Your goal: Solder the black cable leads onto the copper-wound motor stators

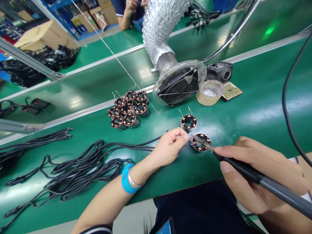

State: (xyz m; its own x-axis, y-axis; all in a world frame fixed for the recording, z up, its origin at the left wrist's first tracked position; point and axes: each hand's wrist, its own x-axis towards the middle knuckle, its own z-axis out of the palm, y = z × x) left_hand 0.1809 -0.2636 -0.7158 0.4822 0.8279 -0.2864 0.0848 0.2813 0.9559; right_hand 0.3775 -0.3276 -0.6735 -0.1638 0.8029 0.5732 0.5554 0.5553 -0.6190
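Observation:
My right hand point(263, 175) grips a soldering iron point(246, 170) like a pen, its tip at the upper left rim of a motor stator point(206, 137) with copper windings. My left hand point(169, 144) is closed in a pinch at that stator's left side, apparently on the wire end of a black cable point(143, 148) that runs beneath the hand; the fingers hide most of it. A thin pale wire point(136, 84) slants down from above toward the left hand, its lower end unclear. Just behind, a second stator point(188, 122) stands with two thin leads pointing up.
Several stators point(126, 109) stand grouped at the back left. Black cables point(80, 169) lie coiled on the green table point(263, 107). A fume fan point(179, 87) with a foil duct point(161, 29), a round tub point(211, 92) and a sponge tray point(231, 90) stand behind. A co-worker's hand point(131, 6) shows beyond.

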